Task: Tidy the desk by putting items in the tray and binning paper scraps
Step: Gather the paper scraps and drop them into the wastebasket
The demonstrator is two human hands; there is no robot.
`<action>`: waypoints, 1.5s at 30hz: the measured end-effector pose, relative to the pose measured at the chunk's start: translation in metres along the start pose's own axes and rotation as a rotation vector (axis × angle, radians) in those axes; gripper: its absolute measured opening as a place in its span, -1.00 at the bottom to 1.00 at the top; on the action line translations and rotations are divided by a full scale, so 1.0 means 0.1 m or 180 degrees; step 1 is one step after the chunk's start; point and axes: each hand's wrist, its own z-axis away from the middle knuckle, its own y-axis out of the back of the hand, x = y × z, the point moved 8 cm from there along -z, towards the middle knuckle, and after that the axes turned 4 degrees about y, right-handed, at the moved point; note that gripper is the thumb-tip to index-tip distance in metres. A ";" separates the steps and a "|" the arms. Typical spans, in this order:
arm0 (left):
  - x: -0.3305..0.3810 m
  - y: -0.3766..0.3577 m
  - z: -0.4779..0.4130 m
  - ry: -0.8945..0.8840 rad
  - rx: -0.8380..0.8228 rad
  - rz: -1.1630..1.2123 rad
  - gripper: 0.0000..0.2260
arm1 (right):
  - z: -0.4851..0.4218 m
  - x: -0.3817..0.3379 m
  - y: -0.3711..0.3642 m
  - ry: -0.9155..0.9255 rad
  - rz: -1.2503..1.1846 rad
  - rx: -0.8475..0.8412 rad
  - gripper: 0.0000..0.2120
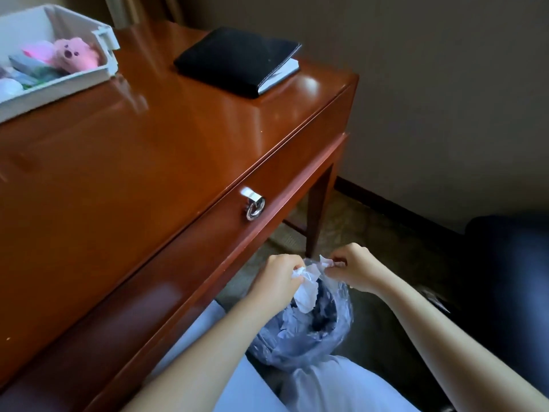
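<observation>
So, tray [104, 43]: white, on the far left corner of the desk, partly cut off by the picture's edge; it holds a pink plush toy [75, 56] and other small items too blurred to name.
Desk [133, 150]: glossy red-brown wood, running from the left edge to the middle.
Notebook [234, 59]: black cover, closed, flat on the desk's far right corner, well apart from the tray.
Ring pull [255, 208]: silver, on the drawer front below the desktop's edge.
Left hand [277, 281]: fingers curled round the crumpled paper, held over the bin's mouth.
Crumpled paper [306, 288]: white wad, its upper part in the left hand, its lower part hanging into the bin's opening.
Bin [325, 318]: on the floor beside the desk, between the person's knees and the desk leg, lined with a clear plastic liner [297, 352]; pale scraps lie inside.
Small scrap [324, 262]: white, above the bin's far rim.
Right hand [352, 270]: thumb and fingertips pinch the small scrap; whether they also touch the liner cannot be told.
Dark seat [505, 278]: at the right edge, blurred.
</observation>
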 end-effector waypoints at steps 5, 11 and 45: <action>-0.37 -0.47 -0.32 0.0408 -0.0261 -0.0188 -0.89 | -0.30 0.35 -0.49 -0.0414 -0.0030 -0.0251 -0.69; -0.62 -0.79 -0.49 0.0643 -0.0452 0.0052 -0.88 | -0.51 0.56 -0.94 -0.0823 -0.0096 -0.0301 -0.63; 0.37 1.39 1.42 -0.0617 -0.0221 -0.0528 -0.73 | 0.67 -1.87 0.42 0.1259 0.1199 -0.0304 -0.84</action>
